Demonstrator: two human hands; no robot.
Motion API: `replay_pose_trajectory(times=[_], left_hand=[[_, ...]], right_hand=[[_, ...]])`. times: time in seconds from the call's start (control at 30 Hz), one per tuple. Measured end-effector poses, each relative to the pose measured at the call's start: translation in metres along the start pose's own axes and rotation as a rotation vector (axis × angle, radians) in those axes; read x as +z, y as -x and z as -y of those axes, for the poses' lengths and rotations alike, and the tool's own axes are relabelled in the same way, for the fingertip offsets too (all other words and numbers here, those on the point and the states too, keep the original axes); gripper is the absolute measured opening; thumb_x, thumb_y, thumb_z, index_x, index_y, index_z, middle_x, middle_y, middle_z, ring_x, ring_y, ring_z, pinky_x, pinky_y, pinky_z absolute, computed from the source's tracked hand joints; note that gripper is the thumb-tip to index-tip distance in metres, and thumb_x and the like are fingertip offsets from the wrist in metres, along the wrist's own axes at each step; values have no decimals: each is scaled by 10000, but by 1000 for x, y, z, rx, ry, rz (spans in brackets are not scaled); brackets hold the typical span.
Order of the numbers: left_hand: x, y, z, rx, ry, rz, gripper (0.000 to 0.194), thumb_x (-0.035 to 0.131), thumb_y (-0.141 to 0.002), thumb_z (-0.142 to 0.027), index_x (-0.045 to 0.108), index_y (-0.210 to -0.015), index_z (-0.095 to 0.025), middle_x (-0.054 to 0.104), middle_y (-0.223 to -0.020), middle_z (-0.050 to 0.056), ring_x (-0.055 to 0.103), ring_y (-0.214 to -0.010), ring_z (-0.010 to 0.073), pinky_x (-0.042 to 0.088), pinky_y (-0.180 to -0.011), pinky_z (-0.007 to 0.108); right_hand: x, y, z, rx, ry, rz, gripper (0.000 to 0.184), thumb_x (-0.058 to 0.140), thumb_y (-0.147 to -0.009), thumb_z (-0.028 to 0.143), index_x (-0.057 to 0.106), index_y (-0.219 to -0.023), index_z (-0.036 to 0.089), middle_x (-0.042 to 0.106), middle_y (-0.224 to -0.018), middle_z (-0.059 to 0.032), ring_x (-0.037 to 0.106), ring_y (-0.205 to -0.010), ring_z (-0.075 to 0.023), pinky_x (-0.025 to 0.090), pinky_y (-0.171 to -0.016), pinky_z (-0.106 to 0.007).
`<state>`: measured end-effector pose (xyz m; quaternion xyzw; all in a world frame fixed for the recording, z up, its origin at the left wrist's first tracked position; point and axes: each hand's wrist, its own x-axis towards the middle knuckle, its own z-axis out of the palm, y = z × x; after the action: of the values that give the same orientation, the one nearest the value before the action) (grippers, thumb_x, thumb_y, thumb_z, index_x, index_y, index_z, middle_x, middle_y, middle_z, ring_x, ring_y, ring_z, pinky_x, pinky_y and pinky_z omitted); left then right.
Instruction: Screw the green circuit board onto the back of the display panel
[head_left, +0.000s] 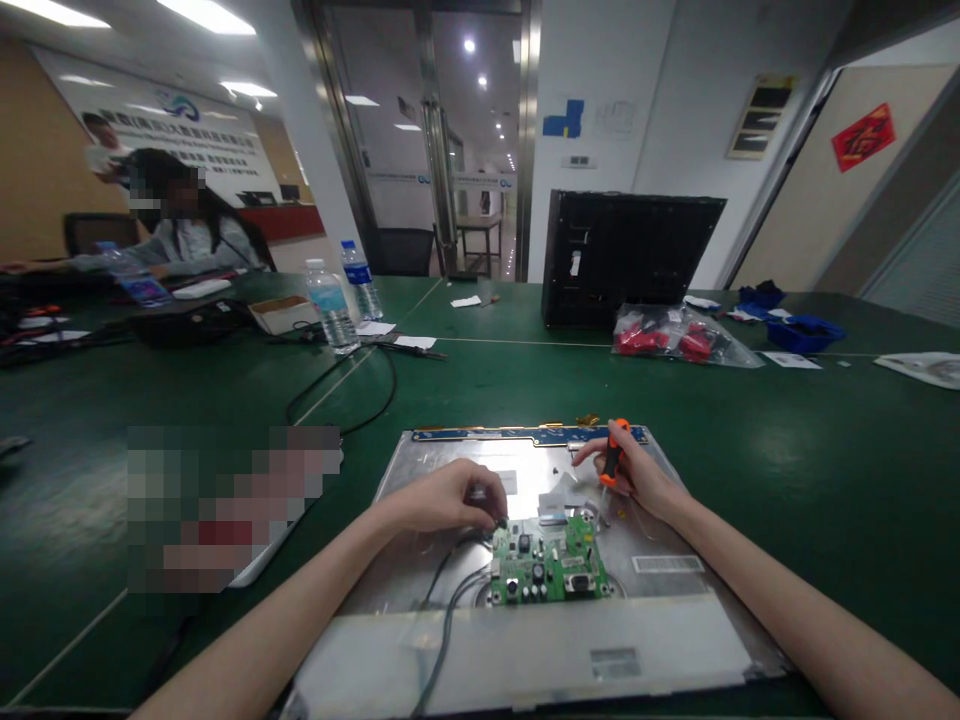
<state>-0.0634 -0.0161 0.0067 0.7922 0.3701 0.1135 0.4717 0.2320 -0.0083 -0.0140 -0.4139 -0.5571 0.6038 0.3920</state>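
A silver monitor back panel (pixel 675 540) lies flat on the green table in front of me. A green circuit board (pixel 547 565) sits near its middle, with grey cables (pixel 442 600) running off its left side. My left hand (pixel 450 497) is closed in a pinch at the board's upper left corner; what it pinches is too small to make out. My right hand (pixel 630 472) is closed on an orange-and-black screwdriver (pixel 614 455), tip down on the panel just right of the board's top edge. A blue strip (pixel 525 435) runs along the panel's far edge.
A black monitor shell (pixel 630 255) stands upright at the back, with a plastic bag of red parts (pixel 675 338) before it. Two water bottles (pixel 334 305) and a black cable (pixel 360 385) lie to the left. A person (pixel 180 230) sits at far left. Blue trays (pixel 795 330) sit at right.
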Motion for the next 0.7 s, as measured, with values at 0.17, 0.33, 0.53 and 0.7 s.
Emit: replay_pose_trajectory(times=[0.17, 0.33, 0.53, 0.7], left_hand=[[0, -1, 1, -12, -10, -13, 148, 730, -695, -169, 725, -842, -178, 718, -835, 11, 620, -758, 168, 465, -708, 266], [-1, -1, -1, 9, 20, -13, 99, 737, -717, -244, 733, -798, -187, 709, -820, 8, 616, -772, 167, 472, -722, 261], [-3, -1, -3, 8, -14, -25, 132, 743, -726, -313, 738, -758, -185, 705, -791, 15, 605, -745, 167, 461, -700, 259], [-3, -2, -4, 5, -30, -19, 105, 727, -717, -287, 734, -748, -187, 710, -788, 12, 612, -749, 170, 463, -701, 263]], right_hand=[[0, -1, -1, -7, 13, -2, 713, 414, -803, 807, 675, -719, 148, 286, -432, 78, 167, -377, -68, 108, -399, -254], [-1, -3, -3, -5, -19, -27, 715, 407, -810, 804, 677, -706, 150, 293, -394, 76, 158, -368, -70, 95, -401, -257], [-1, -3, 1, 45, -138, -84, 680, 417, -798, 802, 665, -702, 175, 279, -380, 84, 121, -364, -69, 91, -398, -255], [-1, -1, 3, 58, -185, -92, 689, 410, -802, 802, 673, -715, 172, 264, -382, 88, 102, -365, -68, 73, -405, -260]])
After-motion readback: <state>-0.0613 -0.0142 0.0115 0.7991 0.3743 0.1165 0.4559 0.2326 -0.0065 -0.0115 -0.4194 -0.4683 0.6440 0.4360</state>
